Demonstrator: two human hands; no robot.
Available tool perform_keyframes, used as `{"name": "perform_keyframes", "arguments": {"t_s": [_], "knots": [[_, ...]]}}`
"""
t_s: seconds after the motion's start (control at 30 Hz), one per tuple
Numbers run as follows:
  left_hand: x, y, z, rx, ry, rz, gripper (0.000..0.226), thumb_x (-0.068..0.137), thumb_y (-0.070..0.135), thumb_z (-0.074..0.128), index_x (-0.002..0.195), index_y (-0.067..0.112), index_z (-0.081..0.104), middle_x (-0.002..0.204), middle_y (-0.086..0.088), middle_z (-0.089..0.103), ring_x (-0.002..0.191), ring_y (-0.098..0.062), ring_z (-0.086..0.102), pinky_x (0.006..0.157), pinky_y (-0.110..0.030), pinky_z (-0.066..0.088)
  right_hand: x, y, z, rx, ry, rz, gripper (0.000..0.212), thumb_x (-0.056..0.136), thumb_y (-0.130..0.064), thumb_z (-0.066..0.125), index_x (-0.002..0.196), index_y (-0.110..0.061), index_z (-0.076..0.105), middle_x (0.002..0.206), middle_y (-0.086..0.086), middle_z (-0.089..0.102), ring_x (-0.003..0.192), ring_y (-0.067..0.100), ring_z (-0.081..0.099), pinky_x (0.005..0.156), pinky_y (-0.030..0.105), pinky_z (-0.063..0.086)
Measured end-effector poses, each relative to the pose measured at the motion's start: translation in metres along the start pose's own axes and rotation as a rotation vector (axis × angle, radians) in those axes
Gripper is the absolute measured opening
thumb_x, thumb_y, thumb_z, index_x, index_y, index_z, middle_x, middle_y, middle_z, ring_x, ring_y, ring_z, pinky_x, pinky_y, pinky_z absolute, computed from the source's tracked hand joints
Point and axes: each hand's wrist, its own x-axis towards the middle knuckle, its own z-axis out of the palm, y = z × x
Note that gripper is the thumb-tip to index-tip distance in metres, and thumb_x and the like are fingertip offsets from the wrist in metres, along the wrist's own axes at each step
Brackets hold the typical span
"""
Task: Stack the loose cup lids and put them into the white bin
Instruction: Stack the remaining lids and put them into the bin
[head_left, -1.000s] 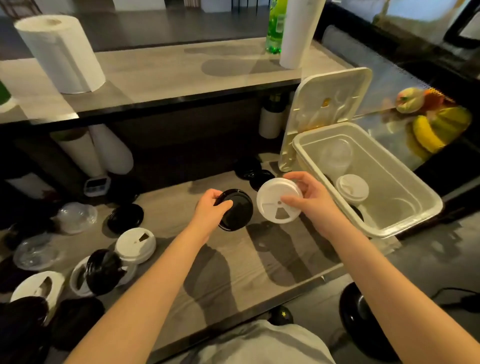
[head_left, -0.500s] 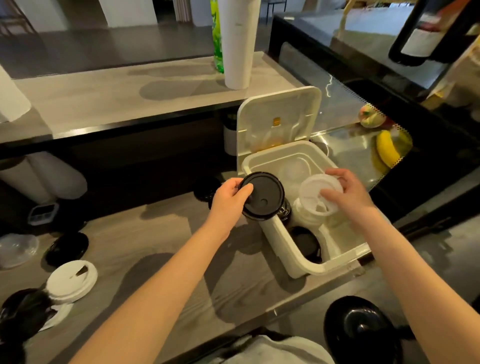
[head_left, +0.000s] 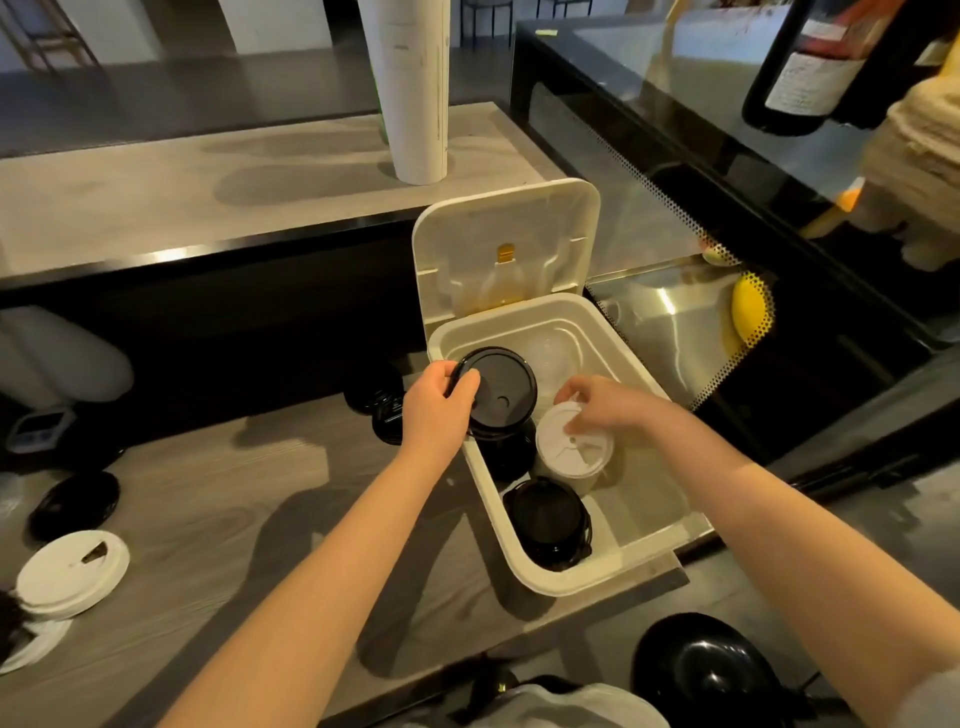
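The white bin (head_left: 524, 564) stands open on the wooden counter, its hinged cover (head_left: 504, 244) tipped up behind it. My left hand (head_left: 434, 408) grips a black lid (head_left: 501, 389) by its rim, held over the bin's left wall. My right hand (head_left: 602, 402) is inside the bin, fingertips pressing a white lid (head_left: 571, 449) down onto a white stack. Two black lid stacks sit in the bin: one at the front (head_left: 548, 519), one (head_left: 506, 454) partly hidden under the held black lid.
Loose lids lie on the counter at left: white lids (head_left: 72, 571), a black lid (head_left: 72, 501), more black lids (head_left: 376, 397) by the bin. A tall white roll (head_left: 415, 88) stands on the upper shelf. A glass display case (head_left: 727, 291) borders the right; a black stool (head_left: 701, 670) sits below.
Both hands moved from the counter over to the bin. The right hand lowered the white lid onto the white stack inside. The left hand carried the black lid above the bin's left wall.
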Motion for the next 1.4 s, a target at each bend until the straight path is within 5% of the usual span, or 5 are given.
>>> {"name": "perform_keyframes", "arguments": {"t_s": [0.4, 0.73, 1.03, 1.23, 1.4], "knots": [[-0.005, -0.001, 0.003, 0.028, 0.014, -0.001, 0.012, 0.094, 0.021, 0.052, 0.093, 0.009, 0.055, 0.092, -0.018, 0.062, 0.076, -0.017, 0.056, 0.047, -0.007, 0.042, -0.002, 0.016, 0.021, -0.369, 0.318, -0.180, 0.036, 0.093, -0.006, 0.048, 0.128, -0.015, 0.048, 0.125, 0.006, 0.046, 0.117, 0.025, 0.044, 0.089, 0.032, 0.042], [-0.002, 0.005, -0.004, 0.102, -0.042, -0.012, 0.019, 0.093, 0.023, 0.053, 0.095, 0.005, 0.058, 0.099, -0.021, 0.065, 0.096, -0.033, 0.060, 0.084, -0.044, 0.048, -0.022, 0.012, 0.023, -0.642, 0.100, -0.164, 0.071, 0.085, -0.038, 0.066, 0.145, -0.015, 0.035, 0.156, -0.003, 0.023, 0.135, 0.023, 0.037, 0.106, 0.036, 0.037], [0.006, 0.013, -0.009, 0.107, -0.076, -0.061, 0.025, 0.094, 0.024, 0.053, 0.109, 0.006, 0.061, 0.097, -0.003, 0.062, 0.091, -0.014, 0.057, 0.066, -0.017, 0.041, -0.016, 0.007, 0.036, -0.871, 0.228, -0.276, 0.057, 0.075, -0.032, 0.074, 0.120, -0.015, 0.044, 0.116, 0.003, 0.045, 0.104, 0.024, 0.045, 0.075, 0.033, 0.047], [0.008, 0.023, -0.011, 0.075, -0.068, -0.060, 0.021, 0.091, 0.024, 0.057, 0.104, 0.010, 0.066, 0.089, 0.002, 0.063, 0.092, -0.015, 0.058, 0.076, -0.025, 0.045, -0.017, 0.007, 0.015, -0.573, 0.142, -0.260, 0.050, 0.083, -0.046, 0.064, 0.123, -0.017, 0.053, 0.122, 0.001, 0.049, 0.116, 0.021, 0.045, 0.092, 0.037, 0.044], [0.012, 0.033, -0.007, 0.091, 0.018, -0.077, 0.015, 0.089, 0.025, 0.060, 0.080, 0.013, 0.064, 0.075, 0.003, 0.058, 0.071, -0.007, 0.051, 0.077, -0.032, 0.044, -0.040, -0.011, -0.010, -0.083, 0.414, -0.469, 0.047, 0.086, -0.029, 0.066, 0.131, -0.020, 0.051, 0.133, -0.004, 0.051, 0.122, 0.013, 0.047, 0.099, 0.023, 0.036]]}}
